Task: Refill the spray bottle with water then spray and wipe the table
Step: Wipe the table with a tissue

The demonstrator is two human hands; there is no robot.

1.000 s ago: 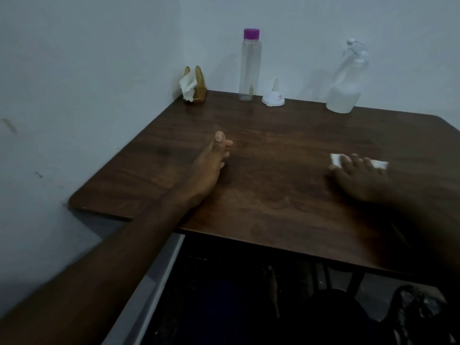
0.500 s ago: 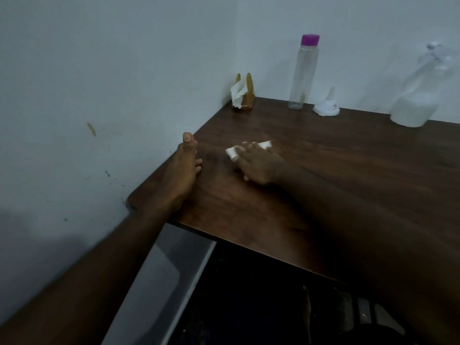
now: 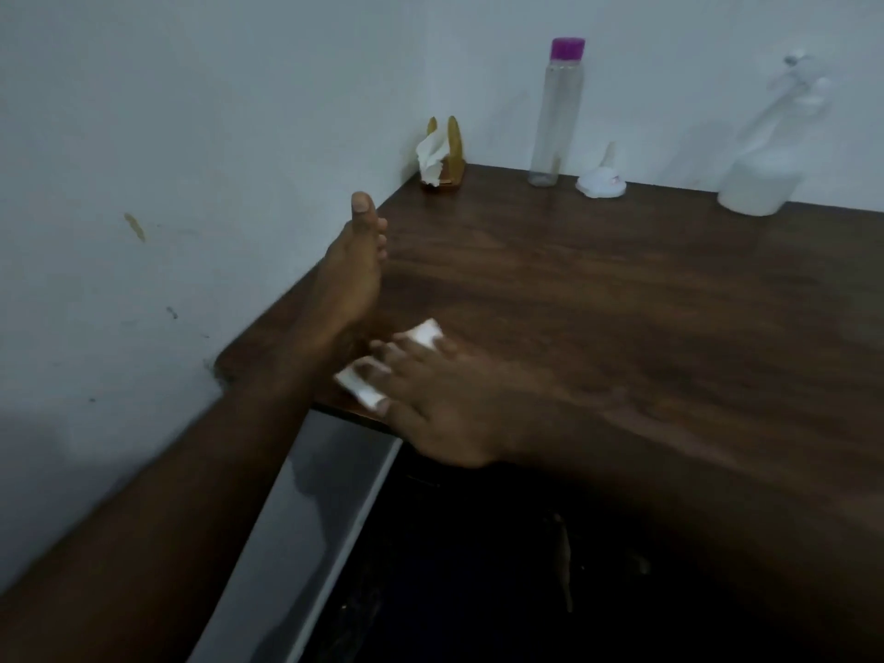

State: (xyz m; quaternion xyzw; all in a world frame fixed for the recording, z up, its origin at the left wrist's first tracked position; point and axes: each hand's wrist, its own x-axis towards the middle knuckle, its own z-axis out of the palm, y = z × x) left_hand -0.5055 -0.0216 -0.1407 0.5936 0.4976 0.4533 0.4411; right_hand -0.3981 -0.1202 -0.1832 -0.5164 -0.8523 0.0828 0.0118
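Note:
My right hand (image 3: 440,399) presses a folded white tissue (image 3: 425,333) flat against the dark wooden table (image 3: 598,299), near its front left corner. Its fingers are spread over the tissue, which shows at both sides of them. My left hand (image 3: 351,275) rests on the table's left edge beside the wall, holding nothing, thumb up and fingers loosely apart. A clear spray bottle (image 3: 765,179) with a white trigger head stands at the back right against the wall. A tall clear water bottle (image 3: 557,117) with a purple cap stands at the back middle.
A wooden napkin holder with a white tissue (image 3: 442,157) sits in the back left corner. A small white cap-like piece (image 3: 602,181) lies beside the water bottle. White walls close the left and back sides. Below the front edge are a grey panel (image 3: 315,509) and dark space.
My right hand has slid the tissue from the right side of the table leftward, then toward the front left corner. My left hand has stayed near the left edge.

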